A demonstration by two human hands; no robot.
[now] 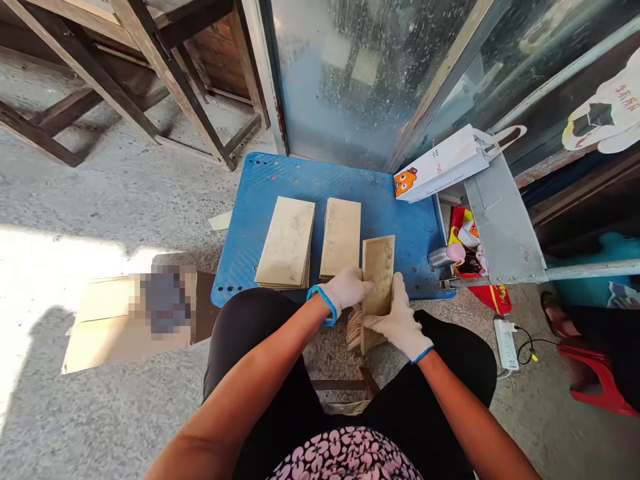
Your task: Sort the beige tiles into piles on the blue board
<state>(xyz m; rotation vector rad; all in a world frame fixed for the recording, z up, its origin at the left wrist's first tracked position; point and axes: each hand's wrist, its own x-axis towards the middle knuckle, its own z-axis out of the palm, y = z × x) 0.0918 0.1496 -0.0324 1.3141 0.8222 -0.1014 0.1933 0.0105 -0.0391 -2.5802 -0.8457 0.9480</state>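
Note:
A beige rectangular panel (379,270) with dark smudges stands tilted at the table's near edge, between my gloved hands. My left hand (346,289) is closed with its fingers at the panel's left edge. Wrapped round the lower right side is my right hand (401,325), thumb up along the edge. Below my left hand, more thin panels (354,328) show edge-on between my knees; their support is mostly hidden. Two piles of like panels lie on the blue table (250,230): a left pile (286,241) and a right pile (341,235).
A white paper bag (440,167) lies at the table's back right. A metal cup with a pink lid (454,254) is at the right edge. Beyond are a power strip (507,344) and a red stool (600,377) beside another person. An opened carton (107,327) lies left.

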